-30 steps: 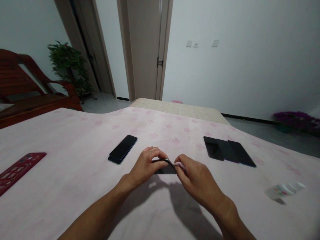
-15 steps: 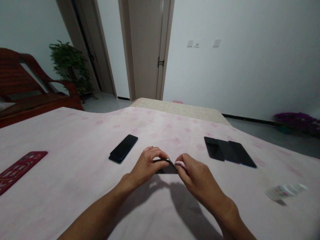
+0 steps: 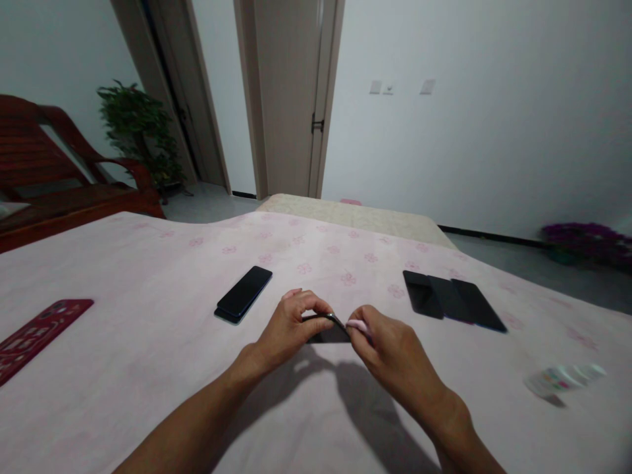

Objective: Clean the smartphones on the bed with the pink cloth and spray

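My left hand (image 3: 291,326) is closed round the near end of a black phone (image 3: 328,330) that lies on the pink flowered cloth (image 3: 148,368). My right hand (image 3: 390,352) meets it from the right, its fingers pinched on a small pale pink wad (image 3: 356,324) pressed against the phone's edge. Most of the phone is hidden by the two hands.
Another black phone (image 3: 243,293) lies to the left. Three black phones (image 3: 451,299) sit side by side at the right. A dark red patterned case (image 3: 37,329) is at the far left, a small clear bottle (image 3: 563,378) at the right. Behind are a wooden chair (image 3: 54,178), a plant (image 3: 135,135) and doors.
Hardly anything moves: my right hand's pinch with the pink wad has shifted slightly along the phone's edge. The left hand keeps its hold.
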`<action>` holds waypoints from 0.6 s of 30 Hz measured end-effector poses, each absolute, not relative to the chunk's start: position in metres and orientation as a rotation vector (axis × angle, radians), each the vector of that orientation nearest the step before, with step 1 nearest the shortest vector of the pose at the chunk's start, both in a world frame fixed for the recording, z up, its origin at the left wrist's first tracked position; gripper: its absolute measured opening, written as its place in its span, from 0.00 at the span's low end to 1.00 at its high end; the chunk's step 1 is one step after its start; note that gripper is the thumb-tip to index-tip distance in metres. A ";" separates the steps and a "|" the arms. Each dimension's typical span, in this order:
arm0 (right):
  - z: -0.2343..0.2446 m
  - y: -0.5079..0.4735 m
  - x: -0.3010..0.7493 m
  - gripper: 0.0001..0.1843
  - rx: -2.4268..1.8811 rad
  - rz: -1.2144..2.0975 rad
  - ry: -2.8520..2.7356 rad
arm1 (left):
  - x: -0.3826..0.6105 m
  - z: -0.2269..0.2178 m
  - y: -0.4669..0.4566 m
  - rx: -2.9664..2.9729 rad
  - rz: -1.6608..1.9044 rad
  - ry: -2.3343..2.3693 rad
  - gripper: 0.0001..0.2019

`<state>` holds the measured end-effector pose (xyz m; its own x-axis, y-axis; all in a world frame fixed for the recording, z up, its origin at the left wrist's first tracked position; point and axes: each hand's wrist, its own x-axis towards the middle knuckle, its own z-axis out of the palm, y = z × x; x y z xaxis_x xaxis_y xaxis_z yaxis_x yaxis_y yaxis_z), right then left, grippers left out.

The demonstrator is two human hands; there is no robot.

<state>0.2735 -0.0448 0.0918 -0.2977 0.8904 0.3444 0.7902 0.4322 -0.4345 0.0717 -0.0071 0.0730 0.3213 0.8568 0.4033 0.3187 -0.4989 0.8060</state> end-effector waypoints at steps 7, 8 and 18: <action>0.090 -0.043 0.273 0.07 -1.426 0.228 -2.133 | 0.073 0.072 -0.007 1.991 1.147 1.044 0.02; 0.090 -0.044 0.273 0.07 -1.427 0.228 -2.130 | 0.073 0.072 -0.007 1.992 1.153 1.044 0.02; 0.090 -0.044 0.272 0.08 -1.429 0.217 -2.113 | 0.073 0.072 -0.007 1.986 1.154 1.053 0.02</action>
